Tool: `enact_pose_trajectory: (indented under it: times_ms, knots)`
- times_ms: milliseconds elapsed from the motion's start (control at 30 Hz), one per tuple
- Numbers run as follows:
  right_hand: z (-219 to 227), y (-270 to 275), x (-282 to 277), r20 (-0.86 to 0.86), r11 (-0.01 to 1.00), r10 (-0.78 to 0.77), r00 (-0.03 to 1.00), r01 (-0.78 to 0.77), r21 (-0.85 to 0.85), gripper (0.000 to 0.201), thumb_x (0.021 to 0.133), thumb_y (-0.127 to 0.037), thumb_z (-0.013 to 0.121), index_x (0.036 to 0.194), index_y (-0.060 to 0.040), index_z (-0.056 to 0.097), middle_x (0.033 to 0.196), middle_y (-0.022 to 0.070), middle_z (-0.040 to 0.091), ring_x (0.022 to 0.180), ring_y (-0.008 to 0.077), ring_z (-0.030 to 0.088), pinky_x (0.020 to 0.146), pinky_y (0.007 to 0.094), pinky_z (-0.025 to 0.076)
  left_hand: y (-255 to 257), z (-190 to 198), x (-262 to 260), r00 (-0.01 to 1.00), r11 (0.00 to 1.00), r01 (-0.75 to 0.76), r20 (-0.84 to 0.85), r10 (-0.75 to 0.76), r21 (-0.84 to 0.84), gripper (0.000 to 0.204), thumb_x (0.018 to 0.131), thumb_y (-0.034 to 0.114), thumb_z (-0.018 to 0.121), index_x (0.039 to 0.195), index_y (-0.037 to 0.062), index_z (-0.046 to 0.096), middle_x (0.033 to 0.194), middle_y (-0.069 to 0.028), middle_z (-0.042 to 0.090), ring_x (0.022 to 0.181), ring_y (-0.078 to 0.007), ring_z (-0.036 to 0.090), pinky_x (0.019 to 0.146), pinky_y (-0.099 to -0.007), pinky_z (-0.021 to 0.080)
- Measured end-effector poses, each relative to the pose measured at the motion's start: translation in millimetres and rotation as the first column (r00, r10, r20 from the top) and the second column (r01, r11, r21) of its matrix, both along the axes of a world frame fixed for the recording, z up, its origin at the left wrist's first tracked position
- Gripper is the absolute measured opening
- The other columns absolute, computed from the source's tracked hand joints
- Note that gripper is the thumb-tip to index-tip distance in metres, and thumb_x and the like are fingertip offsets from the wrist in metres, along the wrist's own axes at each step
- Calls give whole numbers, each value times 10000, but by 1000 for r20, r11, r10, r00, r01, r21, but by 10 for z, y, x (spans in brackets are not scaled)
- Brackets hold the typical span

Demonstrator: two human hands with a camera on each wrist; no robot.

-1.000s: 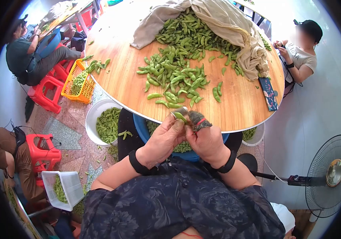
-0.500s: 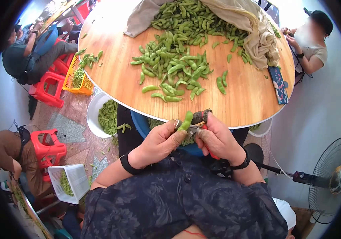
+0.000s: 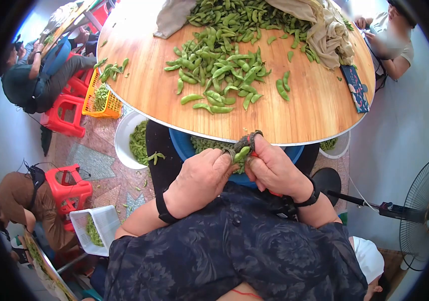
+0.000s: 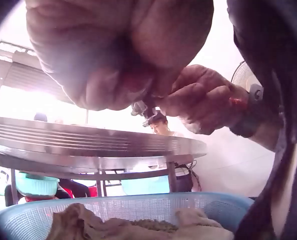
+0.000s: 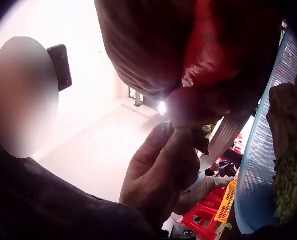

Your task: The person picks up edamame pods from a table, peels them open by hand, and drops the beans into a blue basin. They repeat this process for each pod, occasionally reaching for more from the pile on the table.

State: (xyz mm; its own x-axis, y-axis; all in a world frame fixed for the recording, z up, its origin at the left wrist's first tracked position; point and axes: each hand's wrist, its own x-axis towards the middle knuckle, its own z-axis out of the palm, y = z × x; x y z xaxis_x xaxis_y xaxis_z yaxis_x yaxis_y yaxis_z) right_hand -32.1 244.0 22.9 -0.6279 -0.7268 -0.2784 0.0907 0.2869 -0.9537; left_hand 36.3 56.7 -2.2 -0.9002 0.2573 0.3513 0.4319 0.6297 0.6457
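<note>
My left hand [image 3: 197, 175] pinches a green soybean pod [image 3: 243, 153] between thumb and fingers, just beyond the round table's near edge. A metal band sits at its fingertips. Against the pod, my right hand [image 3: 279, 170] grips a red-handled tool [image 5: 208, 50]; its working end is hidden in the head view. A dark cover [image 3: 246, 142] with a red tie wraps a finger of the right hand. Below both hands stands a blue basin [image 5: 253, 175] with shelled beans [image 5: 288, 190] and cloth in it. More loose pods [image 3: 219, 75] lie on the wooden table [image 3: 149, 95].
Beige cloth [image 3: 332, 45] partly covers the far pods. A patterned dark booklet-like item [image 3: 356, 89] lies at the table's right edge. A white bucket [image 3: 124, 143] of pods stands left, near red stools [image 3: 64, 118] and seated people. A fan [image 3: 425, 210] stands right.
The left hand's pod showed upright half a second ago; now it is tilted and mostly covered by fingers, with the hands closer together. The head view has shifted slightly.
</note>
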Motion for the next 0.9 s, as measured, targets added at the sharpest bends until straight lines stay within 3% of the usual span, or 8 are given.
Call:
enact_pose_trajectory:
  times_ms: [167, 233, 367, 433, 533, 700, 767, 900]
  knots:
    - [-128, -52, -31, 104, 989, -20, 994, 35, -142, 153, 941, -85, 345, 1037, -42, 456, 606, 9, 511, 404, 78, 466, 371, 217, 391, -135, -40, -22, 984, 991, 49, 163, -69, 123, 155, 918, 134, 594, 830, 27, 526, 657, -75, 499, 569, -262, 505, 545, -323, 420]
    - [-161, -69, -51, 304, 963, 7, 953, 76, -260, 206, 940, -74, 332, 1065, -45, 493, 603, 1, 510, 391, 66, 444, 367, 199, 385, -196, -8, -78, 602, 729, -209, 673, -429, 652, 226, 981, 202, 530, 831, 33, 532, 650, 2, 474, 550, -167, 460, 525, -286, 387]
    - [-201, -78, -56, 484, 906, 92, 870, 128, -404, 235, 948, -80, 324, 1079, -55, 518, 615, -5, 513, 393, 56, 440, 364, 188, 378, -298, -233, -129, 294, 207, -352, 317, -902, 913, 254, 992, 251, 508, 961, 13, 591, 682, -18, 500, 575, -100, 437, 541, -241, 377]
    - [-154, -94, -62, 550, 908, 27, 835, 210, -363, 212, 960, -98, 343, 1056, -58, 528, 622, -3, 519, 402, 50, 453, 365, 181, 375, -271, -141, -167, 300, 257, -331, 359, -884, 908, 253, 989, 257, 518, 968, 12, 580, 688, -12, 511, 589, -109, 471, 544, -248, 395]
    - [-189, -104, -77, 403, 931, -97, 910, 227, -288, 142, 961, -121, 399, 999, -63, 522, 629, -6, 527, 411, 43, 462, 372, 178, 378, -217, -49, -197, 921, 937, 31, 355, -162, 349, 236, 897, 184, 656, 842, -1, 521, 679, -84, 527, 579, -199, 534, 525, -344, 434]
    - [-146, -177, 81, -289, 943, -304, 908, 244, -227, 46, 890, -68, 502, 912, -29, 508, 650, 86, 544, 523, 190, 571, 484, 296, 449, -138, -27, -188, 998, 989, 56, -8, -56, 138, 248, 925, 220, 624, 849, 6, 526, 660, -87, 530, 536, -178, 521, 503, -313, 422]
    - [-117, -168, 77, -310, 943, -312, 898, 255, -212, 73, 868, -63, 532, 911, -15, 498, 672, 129, 535, 586, 270, 584, 543, 338, 465, -110, 94, -144, 734, 739, -240, 616, -286, 629, 315, 1007, 279, 477, 854, 8, 531, 634, -30, 521, 515, -110, 488, 488, -270, 410]
    - [-159, -103, 39, -361, 978, -206, 910, 198, -58, 127, 845, -76, 573, 923, -8, 499, 692, 144, 576, 609, 314, 612, 541, 356, 482, -144, -46, -121, 660, 567, -296, 594, -460, 769, 362, 1036, 294, 387, 846, 33, 552, 631, 10, 526, 531, -58, 484, 475, -223, 389]
